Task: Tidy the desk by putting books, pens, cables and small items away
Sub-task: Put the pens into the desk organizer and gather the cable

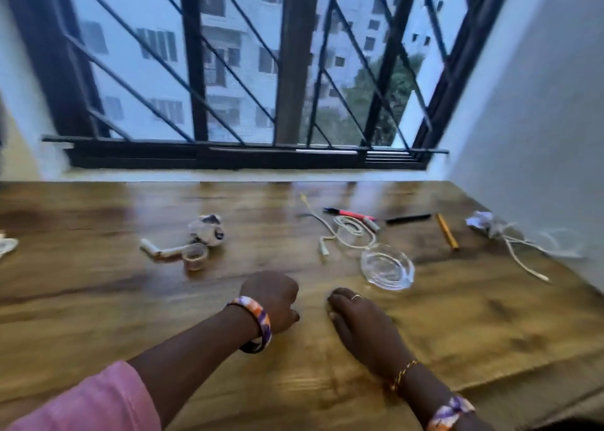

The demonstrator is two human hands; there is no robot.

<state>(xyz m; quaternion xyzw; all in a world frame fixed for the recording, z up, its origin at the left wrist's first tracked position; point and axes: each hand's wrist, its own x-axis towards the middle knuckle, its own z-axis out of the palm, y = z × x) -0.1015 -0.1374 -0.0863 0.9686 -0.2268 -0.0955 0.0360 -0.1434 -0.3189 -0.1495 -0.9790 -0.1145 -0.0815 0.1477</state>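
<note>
Now, hands: left hand [273,300] curled, right hand [362,319] flat on the counter [98,300]; both hold nothing.
White cable [351,231]: mid-counter, light, floppy; grab the coil.
Glass dish [387,268]: beside it, slippery, breakable; hold the rim.

The desk [457,316] is brown wood with darker grain streaks; at upper right centre of the frame lie a pink pen [354,215], a black pen [408,218], a yellow pencil [447,231] and a white cable [349,231]. The glass dish [387,268] is clear. The bangle [258,321] on the left wrist is patterned orange, purple and white, and the sleeve [98,401] at lower left is pink.
</note>
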